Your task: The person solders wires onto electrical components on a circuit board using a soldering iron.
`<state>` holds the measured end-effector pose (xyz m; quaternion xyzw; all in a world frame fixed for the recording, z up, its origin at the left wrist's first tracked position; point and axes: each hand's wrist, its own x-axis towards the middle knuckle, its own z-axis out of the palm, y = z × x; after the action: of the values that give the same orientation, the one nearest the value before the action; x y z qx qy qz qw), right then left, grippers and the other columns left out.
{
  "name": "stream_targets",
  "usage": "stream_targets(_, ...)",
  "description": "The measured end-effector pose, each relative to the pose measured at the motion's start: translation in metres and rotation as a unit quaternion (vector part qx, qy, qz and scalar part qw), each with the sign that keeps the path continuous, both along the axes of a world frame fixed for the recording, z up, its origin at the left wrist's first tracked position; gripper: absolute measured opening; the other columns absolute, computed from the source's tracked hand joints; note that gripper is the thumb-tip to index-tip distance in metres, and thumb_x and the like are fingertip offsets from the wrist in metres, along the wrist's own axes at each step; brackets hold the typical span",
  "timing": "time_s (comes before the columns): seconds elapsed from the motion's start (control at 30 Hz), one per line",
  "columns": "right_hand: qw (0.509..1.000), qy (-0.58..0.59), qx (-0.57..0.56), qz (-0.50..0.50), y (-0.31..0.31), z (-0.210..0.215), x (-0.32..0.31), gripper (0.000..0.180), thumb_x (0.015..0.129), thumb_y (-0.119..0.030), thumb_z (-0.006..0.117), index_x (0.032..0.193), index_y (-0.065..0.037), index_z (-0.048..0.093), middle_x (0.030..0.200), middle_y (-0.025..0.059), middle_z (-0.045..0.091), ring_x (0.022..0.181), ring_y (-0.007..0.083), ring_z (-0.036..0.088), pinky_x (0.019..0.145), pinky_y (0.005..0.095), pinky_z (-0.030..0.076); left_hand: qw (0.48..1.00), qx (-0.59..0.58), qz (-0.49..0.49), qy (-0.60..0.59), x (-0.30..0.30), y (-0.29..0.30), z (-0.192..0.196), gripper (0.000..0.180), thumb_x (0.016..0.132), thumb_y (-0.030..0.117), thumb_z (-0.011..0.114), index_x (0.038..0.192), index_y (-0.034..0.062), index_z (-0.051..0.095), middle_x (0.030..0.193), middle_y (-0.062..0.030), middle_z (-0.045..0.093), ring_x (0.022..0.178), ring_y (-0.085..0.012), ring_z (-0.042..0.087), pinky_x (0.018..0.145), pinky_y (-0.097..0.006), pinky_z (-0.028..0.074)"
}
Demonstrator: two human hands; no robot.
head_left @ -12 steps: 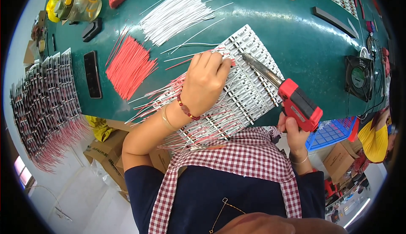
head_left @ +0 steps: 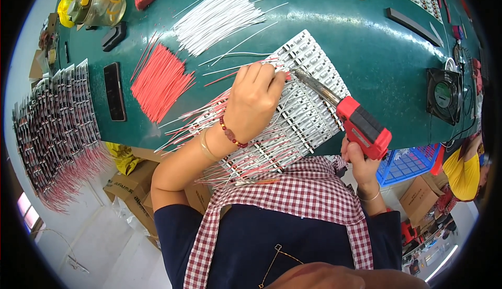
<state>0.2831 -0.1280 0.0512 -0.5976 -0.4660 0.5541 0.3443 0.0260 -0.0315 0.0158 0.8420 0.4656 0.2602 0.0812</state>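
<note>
A panel of small white circuit boards lies at an angle on the green table, with many red and white wires fanning out from its left part. My left hand rests over the panel, fingers pinched on a thin red wire whose end shows by the fingertips. My right hand is wrapped round the handle of a red and black soldering gun. Its dark tip points left and comes close to the red wire end at my left fingertips; whether they touch I cannot tell.
Bundles of white wires and red wires lie left of the panel. A phone sits farther left, beside wired boards hanging at the edge. On the right are a black fan, a grey bar and a blue basket.
The soldering gun and my right hand have shifted slightly left, bringing the tip nearer my left fingertips. My left hand stays almost in place.
</note>
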Motion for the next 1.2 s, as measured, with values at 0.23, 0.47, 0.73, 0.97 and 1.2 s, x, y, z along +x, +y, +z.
stream_targets(0.23, 0.999, 0.027, 0.041, -0.011, -0.002, 0.002, -0.003, 0.044, 0.092, -0.026, 0.056, 0.121, 0.006, 0.051, 0.064, 0.0062, 0.054, 0.051, 0.0095, 0.046, 0.046, 0.0221, 0.035, 1.0, 0.0, 0.006, 0.01, 0.002, 0.0, 0.002, 0.023, 0.069, 0.001, 0.061, 0.091, 0.002, 0.067, 0.073, -0.0051, 0.045, 0.07, -0.0202, 0.048, 0.062, -0.033, 0.036)
stream_targets(0.47, 0.998, 0.05, 0.036, -0.02, -0.003, 0.004, -0.002, 0.048, 0.091, -0.032, 0.057, 0.12, 0.007, 0.051, 0.063, 0.0063, 0.054, 0.05, 0.0095, 0.046, 0.046, 0.022, 0.035, 0.998, 0.032, 0.021, 0.047, 0.001, -0.001, 0.002, 0.018, 0.071, 0.004, 0.064, 0.088, 0.006, 0.068, 0.071, -0.0023, 0.045, 0.068, -0.0183, 0.048, 0.061, -0.032, 0.036)
stream_targets(0.73, 0.996, 0.078, 0.025, -0.046, -0.004, 0.002, 0.0, 0.053, 0.091, -0.037, 0.059, 0.12, 0.006, 0.051, 0.062, 0.0061, 0.054, 0.049, 0.0094, 0.047, 0.045, 0.0217, 0.035, 0.996, 0.076, 0.027, 0.035, 0.0, 0.0, 0.002, 0.021, 0.07, 0.004, 0.066, 0.091, 0.0061, 0.068, 0.07, -0.0015, 0.047, 0.066, -0.0177, 0.048, 0.061, -0.032, 0.036)
stream_targets(0.97, 0.998, 0.028, 0.05, 0.01, -0.008, -0.004, 0.007, 0.04, 0.092, -0.028, 0.058, 0.115, 0.004, 0.052, 0.064, 0.006, 0.055, 0.051, 0.009, 0.047, 0.046, 0.0218, 0.036, 1.0, 0.016, -0.004, 0.025, 0.004, -0.009, 0.001, 0.023, 0.071, 0.001, 0.063, 0.093, 0.0051, 0.068, 0.072, -0.0022, 0.047, 0.067, -0.0183, 0.048, 0.062, -0.033, 0.036)
stream_targets(1.2, 0.999, 0.049, -0.013, 0.006, -0.007, 0.002, 0.011, 0.012, 0.087, -0.008, 0.062, 0.095, 0.001, 0.062, 0.079, 0.0008, 0.059, 0.068, 0.0083, 0.053, 0.061, 0.0243, 0.044, 1.0, 0.003, -0.005, 0.02, 0.005, -0.009, 0.0, 0.024, 0.071, 0.001, 0.062, 0.094, 0.0043, 0.068, 0.073, -0.0031, 0.046, 0.069, -0.0189, 0.048, 0.062, -0.033, 0.036)
